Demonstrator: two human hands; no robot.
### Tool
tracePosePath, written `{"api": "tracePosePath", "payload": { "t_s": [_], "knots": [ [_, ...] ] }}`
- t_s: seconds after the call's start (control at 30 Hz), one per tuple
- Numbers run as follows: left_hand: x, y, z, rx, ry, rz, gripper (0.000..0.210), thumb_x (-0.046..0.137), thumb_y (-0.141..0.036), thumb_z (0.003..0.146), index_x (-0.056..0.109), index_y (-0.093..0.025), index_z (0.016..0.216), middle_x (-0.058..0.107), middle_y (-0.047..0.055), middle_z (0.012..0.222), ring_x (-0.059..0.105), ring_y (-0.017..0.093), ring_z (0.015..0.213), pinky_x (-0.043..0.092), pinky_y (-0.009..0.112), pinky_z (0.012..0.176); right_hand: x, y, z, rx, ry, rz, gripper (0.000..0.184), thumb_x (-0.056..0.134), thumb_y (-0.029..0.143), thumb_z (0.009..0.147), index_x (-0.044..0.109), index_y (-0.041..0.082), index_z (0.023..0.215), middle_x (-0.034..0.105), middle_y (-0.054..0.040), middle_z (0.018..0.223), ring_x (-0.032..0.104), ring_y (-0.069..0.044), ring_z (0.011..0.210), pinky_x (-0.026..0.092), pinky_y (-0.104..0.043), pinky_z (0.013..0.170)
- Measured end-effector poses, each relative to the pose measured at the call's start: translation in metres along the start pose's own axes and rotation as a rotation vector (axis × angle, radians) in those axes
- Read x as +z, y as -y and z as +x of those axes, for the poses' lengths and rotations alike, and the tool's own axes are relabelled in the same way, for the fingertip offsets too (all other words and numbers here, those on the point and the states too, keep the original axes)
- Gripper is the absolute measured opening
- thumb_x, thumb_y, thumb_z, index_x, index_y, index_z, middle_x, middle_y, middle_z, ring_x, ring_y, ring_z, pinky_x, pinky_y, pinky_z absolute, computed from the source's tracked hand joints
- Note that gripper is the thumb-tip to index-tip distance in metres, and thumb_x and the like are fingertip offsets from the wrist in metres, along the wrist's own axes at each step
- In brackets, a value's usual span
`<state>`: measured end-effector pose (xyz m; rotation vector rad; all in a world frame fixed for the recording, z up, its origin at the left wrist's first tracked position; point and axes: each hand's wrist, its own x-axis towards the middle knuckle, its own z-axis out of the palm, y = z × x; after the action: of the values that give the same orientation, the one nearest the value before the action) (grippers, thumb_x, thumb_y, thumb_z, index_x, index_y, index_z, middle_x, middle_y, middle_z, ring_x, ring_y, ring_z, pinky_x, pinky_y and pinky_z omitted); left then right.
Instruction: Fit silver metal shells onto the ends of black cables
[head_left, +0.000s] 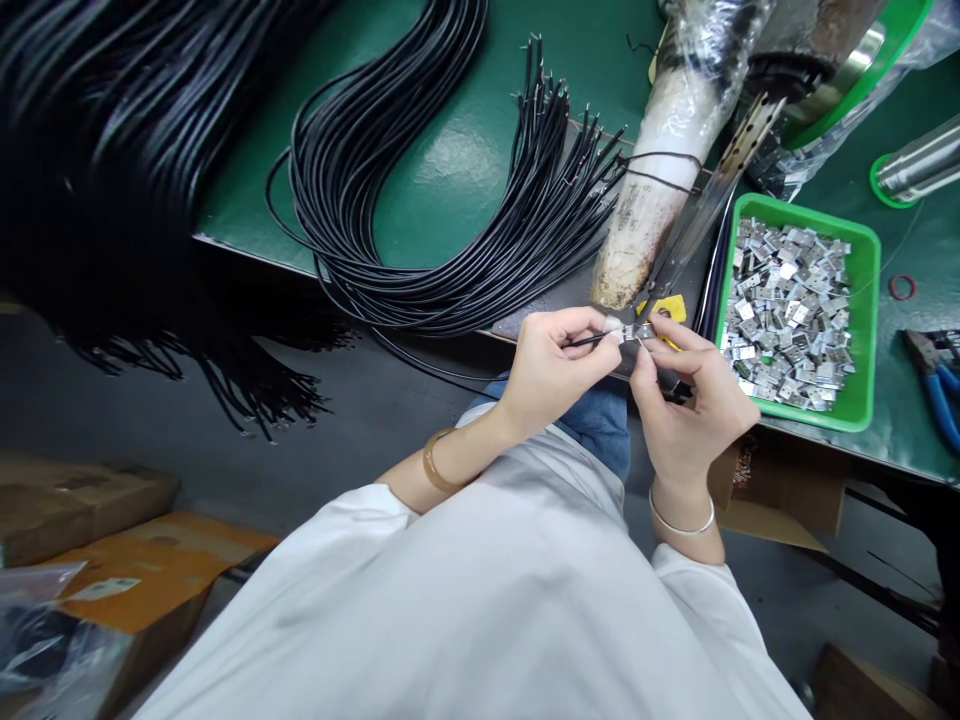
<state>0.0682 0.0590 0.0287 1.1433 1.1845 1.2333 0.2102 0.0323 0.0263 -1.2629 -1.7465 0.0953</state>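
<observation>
At the table's front edge, my left hand is closed in a pinch on the end of a black cable. A small silver metal connector sits at the cable's end, between the fingertips of both hands. My right hand pinches the connector's right end with thumb and fingers; some of it is hidden by them. A dark handle-like piece shows behind the right fingers, and whether they touch it I cannot tell. Just beyond the fingertips lies a yellow piece.
A green bin of metal connector shells stands right of my hands. Looped black cables lie left; a larger bundle hangs over the edge. A plastic-wrapped white tube slants ahead. Blue-handled pliers lie far right. Cardboard boxes stand below.
</observation>
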Motion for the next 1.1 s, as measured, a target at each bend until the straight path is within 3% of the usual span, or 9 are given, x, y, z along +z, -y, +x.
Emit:
{"api": "tracePosePath", "payload": {
  "t_s": [0.33, 0.57, 0.83, 1.1],
  "knots": [
    [-0.0002, -0.0012, -0.0007, 0.095, 0.012, -0.057, 0.010, 0.067, -0.019, 0.074, 0.073, -0.011, 0.074, 0.053, -0.003, 0.058, 0.029, 0.002, 0.047, 0.021, 0.016, 0.041, -0.0036, 0.0053, 0.0063, -0.043, -0.016, -0.017, 0.018, 0.074, 0.009, 0.083, 0.071, 0.025, 0.093, 0.079, -0.0014, 0.105, 0.077, -0.021, 0.100, 0.066, -0.033, 0.084],
    [-0.0044, -0.0017, 0.0000, 0.025, 0.047, -0.002, 0.007, 0.068, -0.016, 0.071, 0.071, -0.011, 0.070, 0.036, -0.008, 0.049, 0.024, 0.002, 0.046, 0.017, 0.019, 0.043, -0.0023, 0.0033, 0.0003, -0.067, -0.030, -0.055, 0.019, 0.074, 0.009, 0.082, 0.065, 0.022, 0.093, 0.079, -0.0024, 0.107, 0.078, -0.019, 0.098, 0.064, -0.027, 0.080],
    [-0.0039, -0.0031, -0.0029, -0.045, 0.055, -0.031, 0.011, 0.068, -0.020, 0.072, 0.072, -0.010, 0.074, 0.043, -0.006, 0.052, 0.030, 0.003, 0.049, 0.021, 0.018, 0.044, -0.0007, 0.0045, 0.0009, -0.086, -0.059, -0.048, 0.021, 0.074, 0.006, 0.082, 0.066, 0.022, 0.094, 0.079, -0.0021, 0.102, 0.077, -0.019, 0.099, 0.063, -0.027, 0.083],
    [-0.0020, 0.0023, -0.0032, 0.072, 0.032, 0.015, 0.011, 0.066, -0.018, 0.075, 0.072, -0.009, 0.074, 0.043, -0.006, 0.054, 0.026, 0.002, 0.049, 0.018, 0.016, 0.043, 0.0010, 0.0019, 0.0029, -0.055, -0.041, -0.056, 0.017, 0.075, 0.010, 0.084, 0.068, 0.022, 0.093, 0.078, -0.0018, 0.104, 0.077, -0.018, 0.097, 0.062, -0.030, 0.085]
  ]
}}
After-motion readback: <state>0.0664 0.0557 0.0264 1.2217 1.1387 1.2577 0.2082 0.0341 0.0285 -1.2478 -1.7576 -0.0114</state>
